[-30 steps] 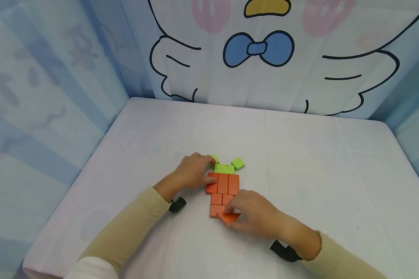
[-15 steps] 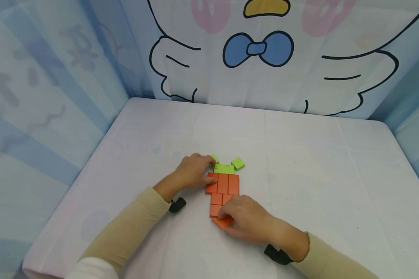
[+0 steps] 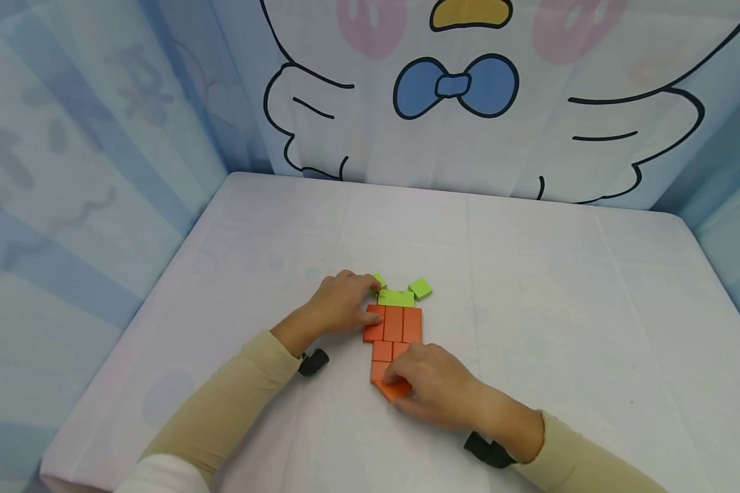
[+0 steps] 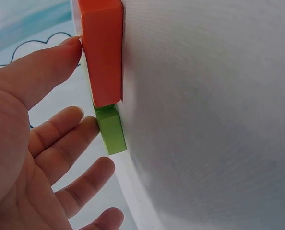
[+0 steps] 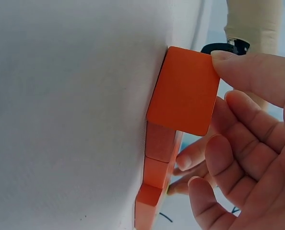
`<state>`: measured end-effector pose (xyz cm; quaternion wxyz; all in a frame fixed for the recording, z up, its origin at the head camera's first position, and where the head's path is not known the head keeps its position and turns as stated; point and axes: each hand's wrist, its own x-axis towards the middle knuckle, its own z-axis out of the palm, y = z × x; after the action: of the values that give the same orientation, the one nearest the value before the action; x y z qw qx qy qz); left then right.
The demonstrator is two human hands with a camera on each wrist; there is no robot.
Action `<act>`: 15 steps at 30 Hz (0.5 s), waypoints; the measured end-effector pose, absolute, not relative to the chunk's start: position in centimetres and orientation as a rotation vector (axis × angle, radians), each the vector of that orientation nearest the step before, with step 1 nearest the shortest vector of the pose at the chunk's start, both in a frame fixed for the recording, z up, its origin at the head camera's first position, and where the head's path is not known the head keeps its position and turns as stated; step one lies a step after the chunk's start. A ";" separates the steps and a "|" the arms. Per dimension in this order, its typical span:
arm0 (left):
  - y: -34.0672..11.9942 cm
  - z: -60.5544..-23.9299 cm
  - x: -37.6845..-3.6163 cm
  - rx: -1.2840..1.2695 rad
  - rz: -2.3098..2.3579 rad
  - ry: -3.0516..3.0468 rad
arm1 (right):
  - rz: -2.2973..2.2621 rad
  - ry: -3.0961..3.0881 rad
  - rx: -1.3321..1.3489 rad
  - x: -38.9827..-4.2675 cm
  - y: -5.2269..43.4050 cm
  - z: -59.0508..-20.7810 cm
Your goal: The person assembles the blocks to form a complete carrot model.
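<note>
Right hand (image 3: 434,387) sat just below the middle of the head view, its thumb and fingers pinching an orange triangle block (image 3: 395,390) at the bottom tip of the orange block rows (image 3: 393,335) on the white counter (image 3: 561,287). Left hand (image 3: 339,305) lay to the left of the rows, fingers relaxed, fingertips touching a small green block (image 3: 379,281) and the upper orange block beside the green bar (image 3: 396,298).

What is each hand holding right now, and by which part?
The right hand pinches the orange triangle piece by its edges at the carrot's tip. The left hand holds nothing; its fingers press the side of the orange block and green block.
</note>
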<state>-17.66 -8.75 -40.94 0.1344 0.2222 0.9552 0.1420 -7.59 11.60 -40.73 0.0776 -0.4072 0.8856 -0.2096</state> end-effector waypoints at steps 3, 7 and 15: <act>-8.8 -40.9 -17.6 0.647 0.413 2.770 | -0.625 2.659 -1.214 -7.5 11.6 -40.6; -8.8 -40.9 -17.6 0.648 0.415 2.772 | -0.623 2.665 -1.206 -7.5 11.5 -40.5; -8.8 -40.9 -17.6 0.633 0.420 2.769 | -0.612 2.670 -1.182 -7.5 11.4 -40.6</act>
<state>-17.61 -8.76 -40.87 0.1347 0.2184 0.9556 0.1449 -7.47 11.43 -40.57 0.0788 -0.3949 0.8922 -0.2044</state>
